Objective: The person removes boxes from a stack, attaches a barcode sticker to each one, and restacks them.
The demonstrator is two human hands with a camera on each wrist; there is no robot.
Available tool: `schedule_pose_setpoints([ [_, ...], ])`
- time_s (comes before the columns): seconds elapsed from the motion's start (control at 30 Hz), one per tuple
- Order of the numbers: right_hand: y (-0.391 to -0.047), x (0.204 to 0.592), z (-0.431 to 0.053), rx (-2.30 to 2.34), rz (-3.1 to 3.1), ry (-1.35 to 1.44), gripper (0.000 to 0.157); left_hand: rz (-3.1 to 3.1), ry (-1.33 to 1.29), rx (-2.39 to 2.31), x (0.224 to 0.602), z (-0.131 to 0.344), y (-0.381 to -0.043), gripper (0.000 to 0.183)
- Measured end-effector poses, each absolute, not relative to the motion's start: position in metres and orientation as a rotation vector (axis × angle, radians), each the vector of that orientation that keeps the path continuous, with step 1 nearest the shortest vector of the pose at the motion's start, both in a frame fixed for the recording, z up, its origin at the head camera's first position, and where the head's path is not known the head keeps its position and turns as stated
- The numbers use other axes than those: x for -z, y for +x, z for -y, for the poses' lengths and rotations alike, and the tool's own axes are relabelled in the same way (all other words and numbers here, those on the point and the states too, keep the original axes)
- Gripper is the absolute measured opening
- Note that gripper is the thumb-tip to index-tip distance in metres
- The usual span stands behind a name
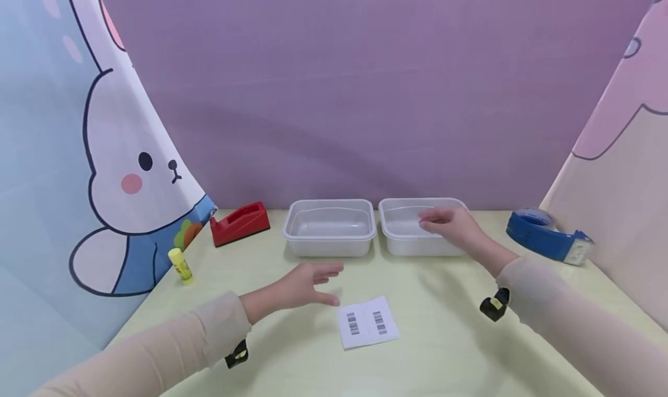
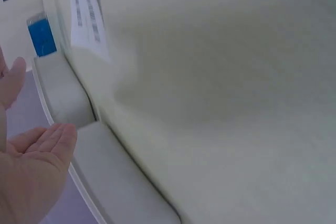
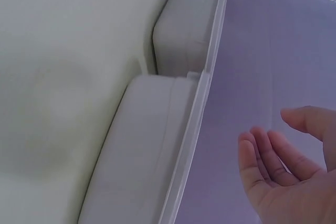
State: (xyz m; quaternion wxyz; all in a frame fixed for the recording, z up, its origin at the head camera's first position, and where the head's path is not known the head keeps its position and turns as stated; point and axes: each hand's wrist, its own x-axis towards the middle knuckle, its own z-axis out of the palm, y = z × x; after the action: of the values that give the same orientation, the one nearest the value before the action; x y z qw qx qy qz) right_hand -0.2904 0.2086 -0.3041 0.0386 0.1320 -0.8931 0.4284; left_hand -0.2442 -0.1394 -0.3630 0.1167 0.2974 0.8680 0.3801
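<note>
A purple backdrop (image 1: 334, 95) borders the pale yellow table (image 1: 428, 356), left hand (image 1: 298, 287) and right hand (image 1: 456, 226) above it, fingers relaxed.

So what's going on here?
Someone is working bare-handed at a table, holding nothing right now. The right hand is over the right white tub; the left hand is open near a barcoded paper. The left white tub stands alongside, with a red tape dispenser to its left and a blue tape dispenser far right.
</note>
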Motion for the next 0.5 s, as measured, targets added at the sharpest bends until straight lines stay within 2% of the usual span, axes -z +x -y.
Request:
schedule_pose_setpoints([
  [0.23,-0.284,0.314,-0.194,-1.388,2.661,0.550,0.031,-2.618,0.902,-0.996,0.375,0.124,-0.223,0.072],
  [0.5,-0.282,0.329,-0.176,-1.409,2.762,0.561,0.033,-2.731,0.936,-0.870,0.389,0.112,-0.211,0.070],
])
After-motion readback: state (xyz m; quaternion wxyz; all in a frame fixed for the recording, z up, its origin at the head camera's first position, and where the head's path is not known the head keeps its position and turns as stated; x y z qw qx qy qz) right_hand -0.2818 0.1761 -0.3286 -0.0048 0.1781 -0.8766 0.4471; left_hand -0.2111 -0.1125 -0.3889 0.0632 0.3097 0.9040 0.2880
